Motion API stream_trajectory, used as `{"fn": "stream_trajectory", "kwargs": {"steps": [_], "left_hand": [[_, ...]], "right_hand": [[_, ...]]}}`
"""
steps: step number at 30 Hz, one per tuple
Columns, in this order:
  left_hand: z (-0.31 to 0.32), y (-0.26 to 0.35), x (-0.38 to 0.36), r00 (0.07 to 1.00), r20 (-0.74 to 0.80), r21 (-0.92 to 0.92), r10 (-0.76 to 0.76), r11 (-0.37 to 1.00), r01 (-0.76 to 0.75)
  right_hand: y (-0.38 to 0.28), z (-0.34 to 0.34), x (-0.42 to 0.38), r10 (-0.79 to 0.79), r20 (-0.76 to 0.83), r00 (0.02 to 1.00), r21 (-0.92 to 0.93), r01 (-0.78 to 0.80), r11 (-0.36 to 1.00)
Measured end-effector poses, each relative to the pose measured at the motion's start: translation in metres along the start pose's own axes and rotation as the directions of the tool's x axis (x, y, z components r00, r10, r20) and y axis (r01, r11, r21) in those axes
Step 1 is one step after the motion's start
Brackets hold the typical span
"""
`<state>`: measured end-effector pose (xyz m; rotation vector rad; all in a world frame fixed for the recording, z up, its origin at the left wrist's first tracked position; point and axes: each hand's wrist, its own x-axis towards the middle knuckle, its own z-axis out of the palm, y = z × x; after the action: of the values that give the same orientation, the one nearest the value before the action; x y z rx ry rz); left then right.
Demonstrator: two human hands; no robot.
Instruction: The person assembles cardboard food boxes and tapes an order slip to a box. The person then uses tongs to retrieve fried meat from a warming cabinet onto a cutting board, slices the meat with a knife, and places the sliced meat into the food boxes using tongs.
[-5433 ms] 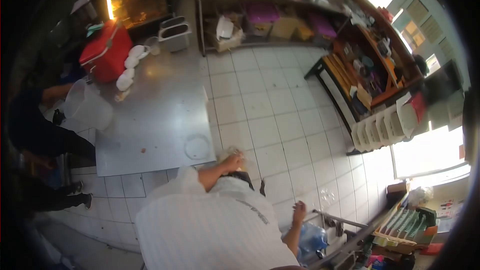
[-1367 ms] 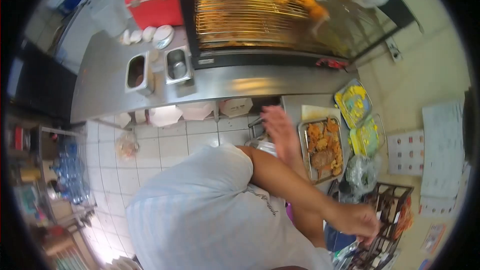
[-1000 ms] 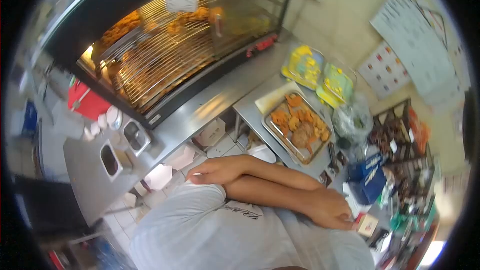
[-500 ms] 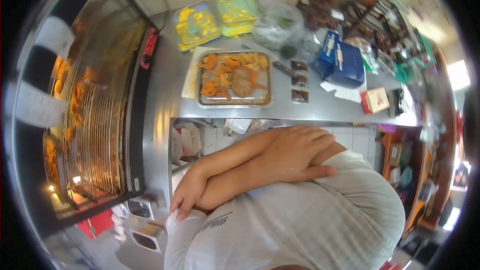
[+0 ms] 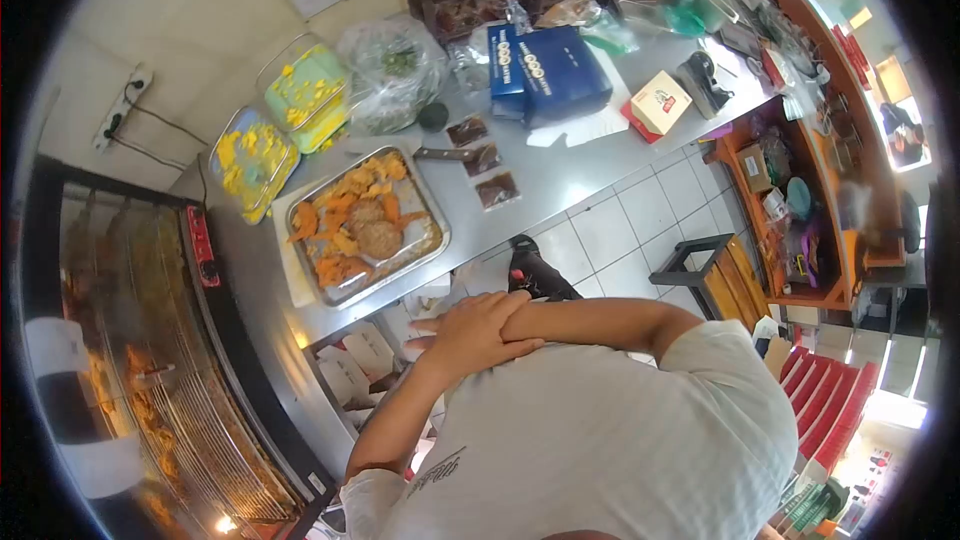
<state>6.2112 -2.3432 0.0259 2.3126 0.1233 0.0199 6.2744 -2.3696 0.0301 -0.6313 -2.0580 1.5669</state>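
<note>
My arms are folded across my chest over a light grey shirt. My left hand (image 5: 478, 325) lies flat on my right forearm with loose fingers and holds nothing. Only the fingertips of my right hand (image 5: 422, 332) show from under it, pointing left, also with nothing in them. Both hands hang above the front edge of a steel counter (image 5: 560, 180). On the counter, nearest my hands, stands a metal tray (image 5: 437, 222) of orange fried pieces and a round patty. My dark shoe (image 5: 530, 275) shows on the tiled floor below.
Two lidded tubs of yellow food (image 5: 250, 155) stand behind the tray. Beside them are a bag of greens (image 5: 390, 60), blue boxes (image 5: 545, 70), a knife (image 5: 445, 153), dark sachets (image 5: 482, 162) and a small white box (image 5: 660, 100). A glass food warmer (image 5: 120, 340) stands left, orange shelves (image 5: 790, 210) right.
The view has swung from the tiled floor and steel table to the warmer and then this counter. My hands came back from reaching out and my arms are now crossed.
</note>
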Motion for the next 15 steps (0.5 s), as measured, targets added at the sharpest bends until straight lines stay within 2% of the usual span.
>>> {"fn": "stream_trajectory", "kwargs": {"steps": [3, 4, 5, 6, 7, 8, 9, 10, 11, 13, 15], "left_hand": [[-0.011, -0.01, 0.03, 0.969, -0.198, 0.153, 0.146, 0.981, -0.116], [-0.009, -0.028, 0.034, 0.982, -0.18, 0.057, -0.056, 0.996, 0.067], [-0.008, -0.047, 0.039, 0.955, -0.149, -0.031, -0.255, 0.967, 0.253], [-0.015, -0.051, 0.051, 0.933, -0.117, -0.039, -0.34, 0.94, 0.338], [-0.022, -0.054, 0.065, 0.901, -0.088, -0.043, -0.426, 0.905, 0.424], [-0.027, -0.054, 0.082, 0.858, -0.058, -0.043, -0.511, 0.86, 0.509], [-0.026, -0.048, 0.106, 0.906, -0.119, -0.032, -0.406, 0.914, 0.405], [-0.022, -0.039, 0.136, 0.94, -0.174, -0.016, -0.295, 0.955, 0.297], [-0.017, -0.03, 0.17, 0.958, -0.227, 0.005, -0.174, 0.984, 0.18], [-0.011, -0.009, 0.244, 0.979, -0.204, 0.08, 0.002, 0.997, 0.015], [-0.004, -0.005, 0.314, 0.966, -0.2, 0.234, 0.163, 0.965, -0.114]], "right_hand": [[-0.001, -0.026, -0.083, 0.056, -0.327, 0.944, -0.093, -0.091, 0.991], [0.001, -0.038, -0.116, 0.069, -0.474, 0.878, -0.117, -0.14, 0.983], [0.005, -0.051, -0.151, 0.077, -0.624, 0.778, -0.124, -0.196, 0.973], [0.011, -0.065, -0.188, 0.085, -0.77, 0.632, -0.11, -0.263, 0.958], [0.022, -0.083, -0.219, 0.009, -0.898, 0.441, -0.138, -0.299, 0.944], [0.038, -0.105, -0.258, 0.044, -0.961, 0.274, -0.017, -0.217, 0.976], [0.058, -0.125, -0.287, 0.043, -0.998, -0.034, 0.047, -0.13, 0.99], [0.049, -0.147, -0.311, -0.012, -0.98, -0.198, 0.066, -0.385, 0.921], [0.069, -0.165, -0.339, -0.105, -0.947, -0.303, 0.052, -0.469, 0.882], [0.095, -0.199, -0.373, -0.061, -0.923, -0.38, 0.128, -0.452, 0.883], [0.138, -0.226, -0.391, -0.19, -0.931, -0.312, 0.043, -0.61, 0.791]]}}
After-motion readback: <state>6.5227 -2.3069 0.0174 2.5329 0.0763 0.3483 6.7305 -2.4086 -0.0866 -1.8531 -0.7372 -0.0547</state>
